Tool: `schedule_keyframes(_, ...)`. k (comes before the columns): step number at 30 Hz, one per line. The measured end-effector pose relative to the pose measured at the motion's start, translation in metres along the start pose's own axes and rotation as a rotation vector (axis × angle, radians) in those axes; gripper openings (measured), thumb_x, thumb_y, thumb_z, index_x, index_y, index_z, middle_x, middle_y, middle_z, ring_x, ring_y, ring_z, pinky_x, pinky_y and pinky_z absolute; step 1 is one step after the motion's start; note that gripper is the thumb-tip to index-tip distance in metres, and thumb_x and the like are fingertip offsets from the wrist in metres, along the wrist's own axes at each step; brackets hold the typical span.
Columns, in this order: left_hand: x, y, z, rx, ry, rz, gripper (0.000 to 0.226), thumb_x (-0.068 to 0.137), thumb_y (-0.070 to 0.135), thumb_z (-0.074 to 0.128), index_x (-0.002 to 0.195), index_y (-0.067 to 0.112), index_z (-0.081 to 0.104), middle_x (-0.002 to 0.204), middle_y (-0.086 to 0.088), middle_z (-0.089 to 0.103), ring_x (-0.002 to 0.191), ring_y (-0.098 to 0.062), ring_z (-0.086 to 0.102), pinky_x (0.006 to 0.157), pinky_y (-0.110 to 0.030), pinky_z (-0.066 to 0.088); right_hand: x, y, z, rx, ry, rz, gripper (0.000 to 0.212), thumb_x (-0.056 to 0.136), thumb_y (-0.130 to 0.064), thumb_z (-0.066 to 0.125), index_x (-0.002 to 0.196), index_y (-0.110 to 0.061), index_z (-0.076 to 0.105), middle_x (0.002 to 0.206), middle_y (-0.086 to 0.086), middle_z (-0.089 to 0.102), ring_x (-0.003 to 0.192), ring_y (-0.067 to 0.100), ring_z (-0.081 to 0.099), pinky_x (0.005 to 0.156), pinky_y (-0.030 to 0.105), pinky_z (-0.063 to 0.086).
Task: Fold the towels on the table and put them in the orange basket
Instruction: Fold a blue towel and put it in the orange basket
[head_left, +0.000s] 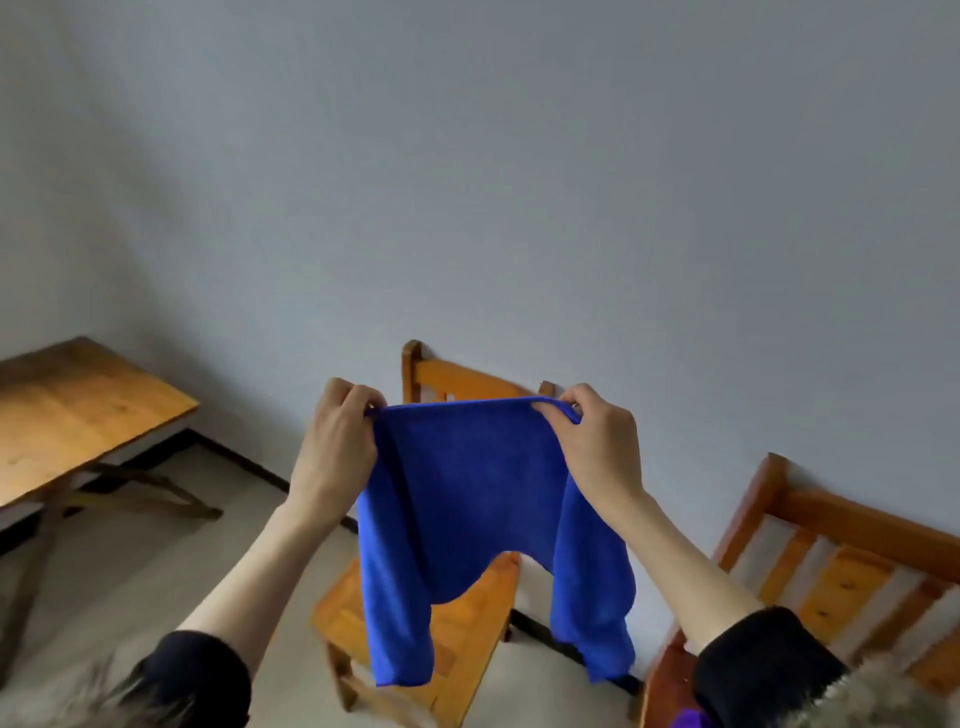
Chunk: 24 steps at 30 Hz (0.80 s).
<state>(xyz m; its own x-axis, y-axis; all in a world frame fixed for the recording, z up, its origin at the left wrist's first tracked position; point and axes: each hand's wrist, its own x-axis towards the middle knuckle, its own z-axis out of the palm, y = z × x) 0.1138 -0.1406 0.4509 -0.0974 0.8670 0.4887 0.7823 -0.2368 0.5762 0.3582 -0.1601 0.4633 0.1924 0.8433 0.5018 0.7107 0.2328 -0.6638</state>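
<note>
Towel (467, 499) hangs straight down between both hands, its top edge running level from the left hand (337, 441) to the right hand (597, 447), each pinching a corner.

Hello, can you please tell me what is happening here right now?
A person holds a blue towel up in the air, the left hand and the right hand each pinching a top corner. The towel hangs in front of a wooden chair. No orange basket is in view.
</note>
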Motion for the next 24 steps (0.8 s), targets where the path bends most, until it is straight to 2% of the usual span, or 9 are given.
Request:
schedule_keyframes(3,-0.011,-0.049,-0.059,0.094,0.129,-0.092,0.026,0.092,0.004,0.04,0.104,0.01,0.063,0.108,-0.005,0.05,0.094,-0.024,0.051,0.081,-0.025,0.033,0.001,-0.047,0.055,0.033,-0.09,-0.085,0.028,0.086,-0.04,0.061,0.073,-0.015,0.058,0.063,-0.003,0.058,0.059,0.012,0.053,0.052,0.025,0.043)
schedule_keyframes(6,-0.024,-0.104,-0.117,0.234,0.232,-0.152,0.02,0.092,0.01,0.048,0.102,0.008,0.065,0.104,-0.009,0.06,0.096,-0.027,0.053,0.077,-0.03,0.037,-0.003,-0.096,0.115,0.062,-0.186,-0.183,0.028,0.089,-0.04,0.056,0.073,-0.016,0.057,0.062,-0.004,0.058,0.055,0.01,0.051,0.047,0.019,0.037)
schedule_keyframes(8,-0.032,-0.144,-0.154,0.347,0.247,-0.221,0.018,0.091,0.015,0.052,0.097,0.007,0.067,0.094,-0.012,0.066,0.092,-0.032,0.056,0.073,-0.037,0.04,-0.004,-0.13,0.157,0.091,-0.269,-0.224,0.019,0.093,-0.03,0.053,0.082,-0.016,0.058,0.073,-0.003,0.06,0.061,0.009,0.051,0.05,0.013,0.033)
schedule_keyframes(10,-0.039,-0.183,-0.187,0.367,0.254,-0.303,0.017,0.092,0.018,0.052,0.094,0.008,0.065,0.087,-0.014,0.066,0.084,-0.034,0.058,0.066,-0.037,0.039,-0.002,-0.163,0.197,0.069,-0.331,-0.277,0.013,0.095,-0.021,0.05,0.092,-0.012,0.06,0.086,-0.001,0.059,0.07,0.01,0.051,0.055,0.011,0.034)
schedule_keyframes(13,-0.045,-0.238,-0.23,0.335,0.292,-0.365,0.014,0.091,0.01,0.05,0.096,0.008,0.063,0.091,-0.013,0.066,0.082,-0.034,0.058,0.067,-0.036,0.04,-0.003,-0.215,0.256,0.102,-0.371,-0.312,0.014,0.095,-0.014,0.048,0.096,-0.008,0.061,0.095,0.005,0.059,0.079,0.015,0.052,0.067,0.021,0.042)
schedule_keyframes(15,-0.048,-0.27,-0.258,0.357,0.31,-0.378,0.019,0.088,0.003,0.049,0.097,0.008,0.065,0.096,-0.011,0.065,0.086,-0.031,0.058,0.071,-0.032,0.038,-0.007,-0.248,0.29,0.167,-0.365,-0.302,0.015,0.094,-0.016,0.05,0.089,-0.006,0.06,0.089,0.006,0.061,0.075,0.017,0.051,0.066,0.025,0.039)
schedule_keyframes(17,-0.052,-0.299,-0.284,0.394,0.322,-0.397,0.024,0.085,-0.003,0.047,0.097,0.007,0.067,0.099,-0.011,0.063,0.089,-0.03,0.057,0.076,-0.031,0.039,-0.01,-0.278,0.321,0.223,-0.357,-0.276,0.021,0.092,-0.024,0.056,0.077,-0.009,0.057,0.074,0.003,0.06,0.065,0.017,0.048,0.056,0.024,0.033)
schedule_keyframes(20,-0.053,-0.339,-0.318,0.41,0.376,-0.459,0.032,0.082,-0.007,0.044,0.098,0.006,0.068,0.101,-0.011,0.06,0.091,-0.03,0.056,0.082,-0.032,0.04,-0.012,-0.317,0.362,0.215,-0.343,-0.264,0.045,0.087,-0.038,0.061,0.054,-0.016,0.038,0.05,-0.003,0.044,0.048,0.014,0.037,0.044,0.027,0.023)
schedule_keyframes(24,-0.047,-0.387,-0.343,0.439,0.46,-0.53,0.02,0.09,0.006,0.049,0.098,0.006,0.067,0.097,-0.013,0.064,0.088,-0.032,0.057,0.075,-0.034,0.041,-0.006,-0.348,0.411,0.188,-0.372,-0.277,0.058,0.085,-0.046,0.061,0.049,-0.015,0.027,0.043,-0.002,0.032,0.043,0.017,0.028,0.042,0.028,0.018)
